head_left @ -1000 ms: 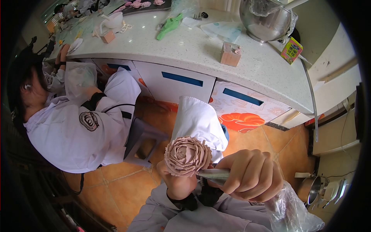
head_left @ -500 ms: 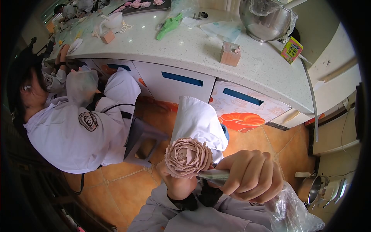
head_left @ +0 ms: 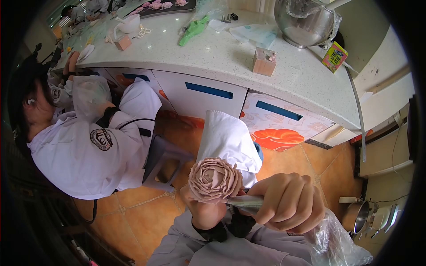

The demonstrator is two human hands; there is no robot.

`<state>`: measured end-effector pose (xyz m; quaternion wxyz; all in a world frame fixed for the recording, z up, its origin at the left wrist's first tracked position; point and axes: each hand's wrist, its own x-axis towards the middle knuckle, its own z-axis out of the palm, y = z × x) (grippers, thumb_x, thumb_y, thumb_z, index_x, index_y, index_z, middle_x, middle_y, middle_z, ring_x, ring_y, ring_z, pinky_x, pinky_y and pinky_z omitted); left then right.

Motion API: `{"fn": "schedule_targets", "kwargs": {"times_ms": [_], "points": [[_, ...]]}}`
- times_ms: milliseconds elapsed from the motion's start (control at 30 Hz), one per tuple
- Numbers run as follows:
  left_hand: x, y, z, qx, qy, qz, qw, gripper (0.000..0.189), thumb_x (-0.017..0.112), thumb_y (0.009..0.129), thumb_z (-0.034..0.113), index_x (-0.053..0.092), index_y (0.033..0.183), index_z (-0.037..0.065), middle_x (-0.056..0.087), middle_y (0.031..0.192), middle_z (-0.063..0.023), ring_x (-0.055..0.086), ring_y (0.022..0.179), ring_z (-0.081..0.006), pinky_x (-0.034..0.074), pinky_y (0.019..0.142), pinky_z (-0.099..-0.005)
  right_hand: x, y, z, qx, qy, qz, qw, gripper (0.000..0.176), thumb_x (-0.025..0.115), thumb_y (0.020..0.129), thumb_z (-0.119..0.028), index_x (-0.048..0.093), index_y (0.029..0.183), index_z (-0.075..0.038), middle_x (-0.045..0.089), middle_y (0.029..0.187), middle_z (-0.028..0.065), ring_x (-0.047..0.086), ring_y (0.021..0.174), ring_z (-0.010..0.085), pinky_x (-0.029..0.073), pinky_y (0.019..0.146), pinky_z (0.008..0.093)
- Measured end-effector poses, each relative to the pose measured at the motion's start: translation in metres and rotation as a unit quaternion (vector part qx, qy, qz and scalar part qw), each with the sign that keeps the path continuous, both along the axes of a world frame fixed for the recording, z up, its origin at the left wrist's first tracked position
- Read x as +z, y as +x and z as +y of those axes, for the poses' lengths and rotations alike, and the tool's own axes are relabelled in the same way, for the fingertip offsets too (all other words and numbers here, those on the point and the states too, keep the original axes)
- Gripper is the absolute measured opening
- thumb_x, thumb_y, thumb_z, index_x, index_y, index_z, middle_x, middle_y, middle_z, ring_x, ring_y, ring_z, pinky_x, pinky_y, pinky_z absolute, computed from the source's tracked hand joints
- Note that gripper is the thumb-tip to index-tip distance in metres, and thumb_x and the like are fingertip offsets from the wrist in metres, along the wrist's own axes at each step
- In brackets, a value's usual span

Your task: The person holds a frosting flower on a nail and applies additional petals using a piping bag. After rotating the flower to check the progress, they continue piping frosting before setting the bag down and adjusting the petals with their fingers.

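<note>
A dusty-pink piped flower (head_left: 215, 180), with many thin ruffled petals round a closed centre, sits above my left hand (head_left: 207, 216). My left fingers are mostly behind the flower; the hand looks closed round a holder under it, which is hidden. My right hand (head_left: 290, 201) is wrapped round a clear plastic piping bag (head_left: 333, 244), whose loose end hangs down at the lower right. From my fist the bag's metal piping tip (head_left: 245, 203) points left, touching or almost touching the flower's lower right edge.
A co-worker (head_left: 88, 150) in white sits at the left, beside a grey stool (head_left: 166, 162). On the speckled counter (head_left: 195, 57) stand wooden blocks (head_left: 264, 62), a green piping bag (head_left: 194, 31), a steel mixing bowl (head_left: 304, 24), a small yellow-green box (head_left: 334, 57) and a dark tray (head_left: 186, 6) of pink flowers.
The flower has turned a little and shifted slightly left. My right hand and the piping tip stay almost in place. The co-worker's hand and plastic bag have moved slightly.
</note>
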<state>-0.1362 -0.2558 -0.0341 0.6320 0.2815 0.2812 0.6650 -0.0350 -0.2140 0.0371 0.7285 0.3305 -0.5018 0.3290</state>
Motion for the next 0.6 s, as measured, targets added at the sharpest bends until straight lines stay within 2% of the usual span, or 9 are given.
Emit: {"fn": "schedule_targets", "kwargs": {"times_ms": [167,300,367,467,567,600], "points": [[0.002,-0.007,0.000,-0.076,0.006,-0.035,0.996,0.037,0.053,0.083,0.032,0.050,0.110,0.005,0.059,0.092,-0.0093,0.059,0.071,-0.0212,0.049,0.059,-0.0330,0.000,0.000,-0.001,-0.002,-0.001,-0.001,1.000,0.013,0.045,0.064,0.008,0.044,0.052,0.002,0.042,0.045,0.0132,0.031,0.035,0.0140,0.031,0.032,0.0273],[0.001,-0.006,-0.001,-0.065,-0.019,-0.021,0.998,0.037,0.053,0.083,0.032,0.051,0.109,0.005,0.059,0.092,-0.0094,0.059,0.071,-0.0216,0.048,0.058,-0.0333,-0.004,-0.006,0.004,0.006,0.059,0.052,0.997,0.014,0.045,0.064,0.008,0.044,0.051,0.002,0.041,0.045,0.0129,0.031,0.034,0.0137,0.031,0.031,0.0270],[0.001,-0.007,-0.001,-0.081,-0.020,-0.027,0.996,0.037,0.053,0.083,0.033,0.051,0.108,0.005,0.059,0.091,-0.0092,0.059,0.071,-0.0214,0.048,0.058,-0.0331,-0.003,-0.006,0.004,0.004,0.055,0.054,0.997,0.014,0.045,0.064,0.009,0.044,0.051,0.002,0.041,0.045,0.0128,0.031,0.034,0.0136,0.031,0.031,0.0269],[0.004,-0.004,0.000,-0.042,-0.003,0.015,0.999,0.037,0.052,0.084,0.034,0.052,0.107,0.005,0.059,0.088,-0.0087,0.059,0.070,-0.0214,0.048,0.057,-0.0325,-0.002,-0.006,0.003,0.003,0.042,0.047,0.998,0.014,0.045,0.064,0.009,0.044,0.051,0.002,0.041,0.044,0.0126,0.031,0.034,0.0136,0.031,0.031,0.0268],[0.008,-0.002,0.000,-0.026,-0.035,0.033,0.999,0.040,0.051,0.083,0.038,0.052,0.106,0.006,0.059,0.084,-0.0080,0.058,0.066,-0.0211,0.047,0.055,-0.0321,0.002,-0.001,-0.002,-0.005,-0.004,0.003,1.000,0.015,0.045,0.064,0.009,0.044,0.051,0.002,0.041,0.044,0.0126,0.032,0.034,0.0138,0.032,0.032,0.0269],[0.007,-0.003,0.000,-0.031,-0.035,0.033,0.998,0.041,0.051,0.083,0.040,0.052,0.105,0.006,0.059,0.083,-0.0079,0.058,0.065,-0.0210,0.046,0.054,-0.0319,0.001,-0.002,0.000,-0.002,0.014,0.016,1.000,0.015,0.045,0.064,0.009,0.044,0.051,0.002,0.042,0.044,0.0128,0.032,0.034,0.0140,0.032,0.032,0.0271]]}}
